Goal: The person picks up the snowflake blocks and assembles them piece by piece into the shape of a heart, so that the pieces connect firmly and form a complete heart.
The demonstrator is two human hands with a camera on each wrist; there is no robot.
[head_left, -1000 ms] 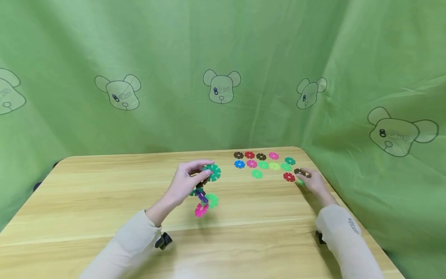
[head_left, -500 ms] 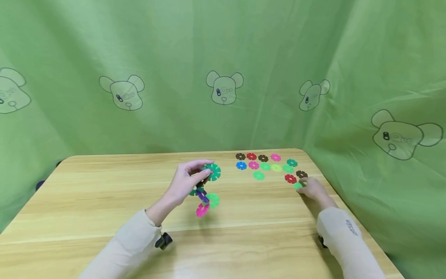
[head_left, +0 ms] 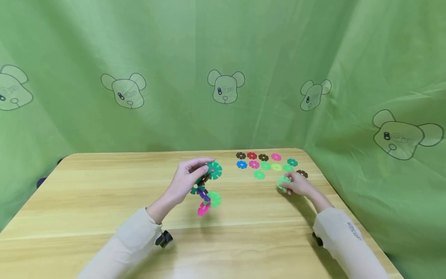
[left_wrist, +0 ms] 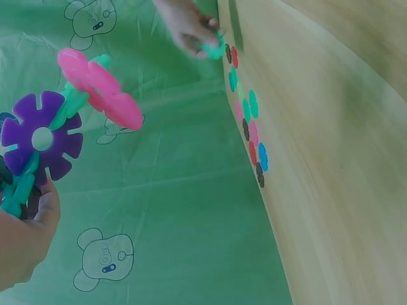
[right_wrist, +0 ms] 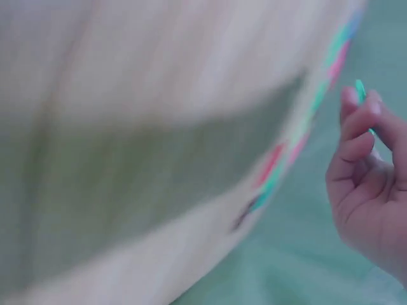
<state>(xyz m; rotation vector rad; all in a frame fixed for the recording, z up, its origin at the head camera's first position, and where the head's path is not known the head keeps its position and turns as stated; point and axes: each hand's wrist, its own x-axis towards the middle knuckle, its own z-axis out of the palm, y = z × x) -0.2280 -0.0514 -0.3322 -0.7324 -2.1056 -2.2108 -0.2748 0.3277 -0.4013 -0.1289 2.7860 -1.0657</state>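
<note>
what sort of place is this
Possibly an indoor booth or corner curtained off for tabletop activity, though the wider room is not visible: green cloth printed with cartoon animal heads hangs behind and beside a wooden table, and colourful slotted discs lie loose on it.

Linked discs [head_left: 204, 194] on left were teal, brn, purple, pink & lt grn, held disc [head_left: 283, 181] on right lt grn, far loose discs [head_left: 263, 166] multicol., tabletop [head_left: 104, 186] pale wood-grain, sleeves [head_left: 136, 238] off-wht, curtain [head_left: 167, 120] grn w/ dk-outlined animal heads [head_left: 225, 87].
</note>
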